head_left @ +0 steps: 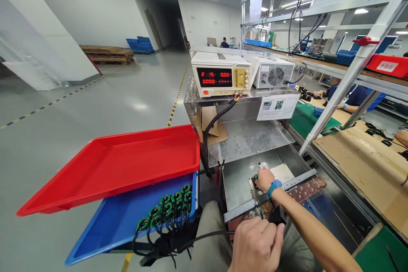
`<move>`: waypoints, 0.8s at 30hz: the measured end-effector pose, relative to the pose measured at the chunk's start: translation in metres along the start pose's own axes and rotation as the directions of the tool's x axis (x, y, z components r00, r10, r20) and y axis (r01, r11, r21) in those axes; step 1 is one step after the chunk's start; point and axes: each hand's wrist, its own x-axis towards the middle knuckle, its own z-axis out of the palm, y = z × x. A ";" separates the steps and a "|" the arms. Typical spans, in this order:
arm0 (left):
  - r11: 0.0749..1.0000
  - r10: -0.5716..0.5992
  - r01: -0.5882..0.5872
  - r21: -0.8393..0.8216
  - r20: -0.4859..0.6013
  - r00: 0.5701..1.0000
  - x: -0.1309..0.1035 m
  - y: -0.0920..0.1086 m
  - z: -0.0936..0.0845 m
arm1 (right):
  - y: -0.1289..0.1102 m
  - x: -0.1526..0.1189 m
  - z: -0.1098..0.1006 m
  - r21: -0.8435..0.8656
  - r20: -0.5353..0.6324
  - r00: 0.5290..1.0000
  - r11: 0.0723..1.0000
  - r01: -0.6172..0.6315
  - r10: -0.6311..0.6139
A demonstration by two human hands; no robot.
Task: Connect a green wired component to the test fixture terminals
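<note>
Head camera: seated at a steel desk, a person presses the right hand, fingers curled, on a small green-and-black wired part lying on a pale pad near the desk's middle. The left hand, closed in a loose fist at the near edge, grips a black cable. Such a part looks light and rigid, its leads easily bent; best held by the body. The right forearm reaches straight forward, with a blue wristband. More parts fill a blue tray.
</note>
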 end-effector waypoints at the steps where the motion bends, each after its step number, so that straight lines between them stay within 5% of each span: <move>1: 1.000 0.028 -0.028 -0.011 0.001 1.000 0.003 0.003 0.004 | 0.001 0.000 -0.001 -0.004 0.011 1.000 1.000 0.019 -0.019; 9: 0.966 0.198 -0.191 -0.176 0.020 0.980 0.005 0.023 0.050 | 0.014 -0.005 -0.014 0.062 0.066 0.994 0.995 0.083 -0.087; 14: 0.853 0.391 -0.376 -0.363 -0.034 0.920 -0.007 0.027 0.103 | 0.003 -0.032 -0.035 0.265 0.056 0.971 0.941 0.208 -0.231; 17: 0.776 0.461 -0.413 -0.478 -0.019 0.887 -0.018 0.033 0.127 | -0.008 -0.065 -0.042 0.582 0.180 0.903 0.782 0.221 -0.390; 19: 0.709 0.509 -0.440 -0.551 -0.033 0.860 -0.023 0.036 0.125 | -0.010 -0.088 -0.044 0.825 0.251 0.846 0.561 0.067 -0.471; 20: 0.694 0.502 -0.441 -0.569 -0.057 0.863 -0.025 0.035 0.117 | -0.009 -0.099 -0.045 0.897 0.258 0.834 0.441 -0.019 -0.488; 22: 0.747 0.336 -0.346 -0.568 -0.127 0.933 -0.029 0.028 0.093 | -0.003 -0.118 -0.046 0.955 0.213 0.862 0.284 -0.085 -0.459; 24: 0.818 -0.101 -0.018 -0.575 -0.175 0.979 -0.032 0.015 0.067 | 0.006 -0.134 -0.047 0.976 0.137 0.903 0.212 -0.053 -0.408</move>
